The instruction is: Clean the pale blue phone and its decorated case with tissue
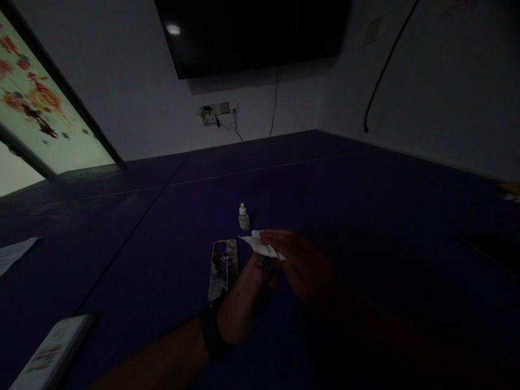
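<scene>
My left hand (244, 295), with a dark band on the wrist, is closed around a small dark, glossy object (265, 264). Only one end of it shows, so its kind is unclear. My right hand (300, 260) presses a folded white tissue (262, 246) over the top of that object, its fingers bent across the cloth-like sheet. Just left of my hands a patterned phone case (225, 268) lies flat, its camera cut-out at the far end. Beyond them stands a small clear dropper bottle (244, 219) with a white cap, upright.
All this is on a dark blue surface (162, 260) with a seam running across it. A white box (51, 352) lies at near left, a paper sheet (16, 253) farther left. Behind, a wall carries sockets with cables (219, 111) and a dark screen (260, 32). The light is dim.
</scene>
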`<state>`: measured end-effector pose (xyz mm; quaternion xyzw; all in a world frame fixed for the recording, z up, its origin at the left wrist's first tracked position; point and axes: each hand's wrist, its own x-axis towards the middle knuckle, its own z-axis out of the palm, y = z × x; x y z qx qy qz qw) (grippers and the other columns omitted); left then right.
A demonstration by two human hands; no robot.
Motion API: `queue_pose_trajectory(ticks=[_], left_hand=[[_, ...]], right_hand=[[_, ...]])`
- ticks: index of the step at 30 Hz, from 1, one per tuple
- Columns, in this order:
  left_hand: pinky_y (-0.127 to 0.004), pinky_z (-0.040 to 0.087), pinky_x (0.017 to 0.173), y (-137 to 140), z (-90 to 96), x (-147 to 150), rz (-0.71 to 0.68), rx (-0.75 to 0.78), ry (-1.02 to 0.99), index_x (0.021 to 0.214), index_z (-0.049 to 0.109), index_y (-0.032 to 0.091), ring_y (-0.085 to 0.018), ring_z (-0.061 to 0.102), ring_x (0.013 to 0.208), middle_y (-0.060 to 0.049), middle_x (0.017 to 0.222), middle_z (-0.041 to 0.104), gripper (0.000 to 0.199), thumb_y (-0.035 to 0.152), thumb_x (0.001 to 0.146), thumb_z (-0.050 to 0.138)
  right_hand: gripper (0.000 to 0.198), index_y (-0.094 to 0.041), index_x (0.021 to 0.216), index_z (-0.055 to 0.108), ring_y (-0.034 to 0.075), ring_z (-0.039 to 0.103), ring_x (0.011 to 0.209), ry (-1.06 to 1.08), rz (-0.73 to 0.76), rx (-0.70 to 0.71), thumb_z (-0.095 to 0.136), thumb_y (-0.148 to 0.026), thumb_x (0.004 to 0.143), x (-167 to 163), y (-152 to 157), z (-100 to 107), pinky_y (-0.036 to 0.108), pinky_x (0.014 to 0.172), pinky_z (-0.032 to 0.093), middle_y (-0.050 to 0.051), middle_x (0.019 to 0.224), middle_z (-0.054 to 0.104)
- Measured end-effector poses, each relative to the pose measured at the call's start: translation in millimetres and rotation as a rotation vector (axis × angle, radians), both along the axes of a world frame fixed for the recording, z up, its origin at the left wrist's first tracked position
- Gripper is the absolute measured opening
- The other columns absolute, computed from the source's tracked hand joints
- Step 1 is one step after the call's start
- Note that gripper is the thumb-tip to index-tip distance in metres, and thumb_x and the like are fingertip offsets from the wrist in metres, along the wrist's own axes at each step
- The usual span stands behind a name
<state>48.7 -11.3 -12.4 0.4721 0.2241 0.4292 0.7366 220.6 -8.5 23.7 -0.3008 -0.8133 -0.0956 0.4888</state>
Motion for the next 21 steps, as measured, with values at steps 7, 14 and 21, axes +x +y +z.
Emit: queue_pose_trajectory(ticks=[7,14,21], left_hand=[[-0.028,0.043,0.071,1.5,-1.4,10.3,0.018,-0.217,0.068,0.078,0.067,0.016,-0.015,0.054,0.070,-0.005,0.077,0.063,0.056,0.068,0.090,0.054],[-0.027,0.040,0.058,-2.6,8.3,8.9,0.024,-0.403,0.162,0.084,0.065,0.016,-0.013,0.053,0.061,-0.004,0.071,0.060,0.054,0.068,0.090,0.052],[-0.023,0.038,0.051,4.5,21.8,9.1,-0.006,-0.547,0.141,0.092,0.062,0.016,-0.010,0.050,0.054,0.000,0.069,0.056,0.069,0.083,0.080,0.050]], right_hand=[[0.036,-0.016,0.128,0.059,0.018,0.071,0.110,0.017,0.054,-0.155,0.040,-0.008,0.099,1.0,3.0,-4.5,0.032,0.094,0.060,0.012,0.119,0.074],[0.039,-0.019,0.131,0.059,0.017,0.068,0.116,0.017,0.104,-0.147,0.038,-0.010,0.100,2.6,-2.0,-1.2,0.034,0.099,0.058,0.011,0.122,0.073],[0.038,-0.019,0.134,0.057,0.019,0.064,0.124,-0.039,0.105,-0.116,0.037,-0.013,0.102,8.4,5.8,-3.4,0.038,0.104,0.056,0.011,0.128,0.070]])
